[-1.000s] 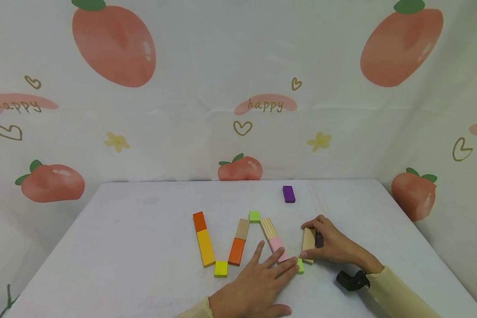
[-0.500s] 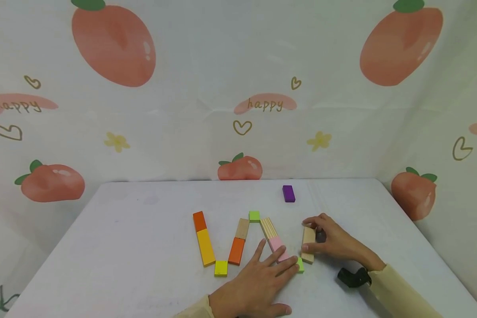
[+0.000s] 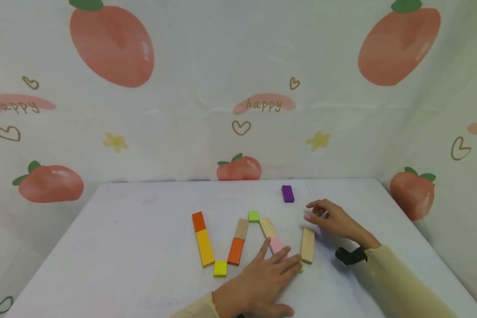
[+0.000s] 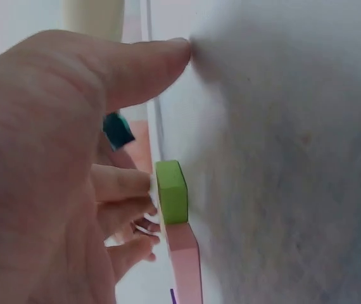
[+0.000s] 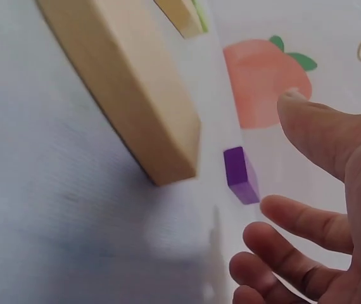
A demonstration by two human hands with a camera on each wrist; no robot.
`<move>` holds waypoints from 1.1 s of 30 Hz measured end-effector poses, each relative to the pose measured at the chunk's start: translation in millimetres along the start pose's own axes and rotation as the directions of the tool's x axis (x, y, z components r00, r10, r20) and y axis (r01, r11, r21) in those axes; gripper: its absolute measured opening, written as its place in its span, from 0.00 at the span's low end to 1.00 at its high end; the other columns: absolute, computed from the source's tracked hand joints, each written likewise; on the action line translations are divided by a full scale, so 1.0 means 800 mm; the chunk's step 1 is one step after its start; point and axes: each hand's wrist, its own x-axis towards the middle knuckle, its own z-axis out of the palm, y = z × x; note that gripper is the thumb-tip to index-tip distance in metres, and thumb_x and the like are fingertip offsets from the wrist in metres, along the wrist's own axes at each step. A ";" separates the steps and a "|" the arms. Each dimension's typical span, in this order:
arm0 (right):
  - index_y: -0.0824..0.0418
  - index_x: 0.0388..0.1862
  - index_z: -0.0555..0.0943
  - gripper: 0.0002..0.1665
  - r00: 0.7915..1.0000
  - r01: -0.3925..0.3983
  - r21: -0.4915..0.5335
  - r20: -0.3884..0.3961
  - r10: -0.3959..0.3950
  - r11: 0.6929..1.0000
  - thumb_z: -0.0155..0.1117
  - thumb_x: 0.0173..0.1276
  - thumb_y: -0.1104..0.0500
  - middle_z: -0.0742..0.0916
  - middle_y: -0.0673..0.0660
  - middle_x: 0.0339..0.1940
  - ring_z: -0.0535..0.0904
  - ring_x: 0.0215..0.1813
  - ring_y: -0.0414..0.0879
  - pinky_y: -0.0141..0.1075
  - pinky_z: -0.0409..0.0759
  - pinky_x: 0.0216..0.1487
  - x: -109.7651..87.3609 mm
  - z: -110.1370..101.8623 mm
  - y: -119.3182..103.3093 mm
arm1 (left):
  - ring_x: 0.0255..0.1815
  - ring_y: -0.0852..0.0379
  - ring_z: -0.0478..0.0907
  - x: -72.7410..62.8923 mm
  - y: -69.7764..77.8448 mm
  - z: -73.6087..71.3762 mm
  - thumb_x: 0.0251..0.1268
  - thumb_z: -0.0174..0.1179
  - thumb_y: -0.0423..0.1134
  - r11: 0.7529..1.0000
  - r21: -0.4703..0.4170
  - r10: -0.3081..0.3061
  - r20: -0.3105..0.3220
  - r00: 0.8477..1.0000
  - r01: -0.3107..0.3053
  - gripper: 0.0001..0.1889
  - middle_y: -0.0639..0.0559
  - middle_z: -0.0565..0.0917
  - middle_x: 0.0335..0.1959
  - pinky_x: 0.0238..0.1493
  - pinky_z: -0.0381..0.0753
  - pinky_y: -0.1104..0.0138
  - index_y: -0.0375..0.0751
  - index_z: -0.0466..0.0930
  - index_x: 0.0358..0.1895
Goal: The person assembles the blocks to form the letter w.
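Observation:
In the head view a long plain wooden block lies at the right end of a zigzag row of blocks. My right hand hovers past its far end, fingers loosely bent around nothing, below the purple block. With fingers spread, my left hand rests over the near end of the pink block and mostly hides a light green block, which shows in the left wrist view touching the pink one. In the right wrist view the wooden block is apart from the fingers.
The row's left part has a red-orange block, a long yellow block, a small yellow block, an orange block and a short wooden block. A light green block and a striped wooden piece continue it.
My right hand has let go of the long wooden block and moved up and away from it, toward the purple block. The left hand has barely shifted.

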 end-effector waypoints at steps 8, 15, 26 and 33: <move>0.67 0.59 0.80 0.27 0.999 -0.030 0.017 0.028 0.030 0.999 0.68 0.72 0.49 0.83 0.55 0.43 0.78 0.44 0.47 0.41 0.78 0.45 0.019 -0.002 0.000 | 0.83 0.57 0.44 0.001 -0.001 0.001 0.69 0.42 0.76 0.998 -0.062 0.011 0.060 0.998 -0.007 0.45 0.62 0.50 0.83 0.78 0.44 0.41 0.55 0.52 0.82; 0.68 0.60 0.79 0.28 0.998 -0.037 0.021 0.046 0.036 0.999 0.67 0.72 0.49 0.83 0.56 0.43 0.78 0.45 0.48 0.43 0.78 0.47 0.025 0.001 -0.003 | 0.83 0.57 0.45 0.001 -0.002 0.002 0.69 0.42 0.75 0.996 -0.089 0.017 0.058 0.998 -0.011 0.45 0.62 0.50 0.83 0.77 0.44 0.40 0.55 0.51 0.83; 0.69 0.59 0.79 0.28 0.999 -0.029 0.000 0.044 0.029 1.000 0.67 0.72 0.49 0.83 0.56 0.43 0.79 0.45 0.49 0.43 0.78 0.47 0.034 -0.002 -0.007 | 0.83 0.56 0.45 0.005 0.001 0.004 0.68 0.43 0.76 0.999 -0.029 0.020 0.006 1.000 -0.020 0.48 0.60 0.49 0.83 0.77 0.46 0.40 0.53 0.49 0.83; 0.70 0.60 0.78 0.31 1.000 -0.015 -0.012 0.015 0.015 1.000 0.70 0.69 0.49 0.84 0.63 0.47 0.81 0.49 0.55 0.46 0.80 0.47 0.057 -0.002 -0.008 | 0.83 0.55 0.41 0.020 0.005 0.004 0.66 0.35 0.79 0.999 -0.039 -0.011 0.041 0.999 0.012 0.49 0.61 0.44 0.84 0.77 0.44 0.40 0.54 0.44 0.84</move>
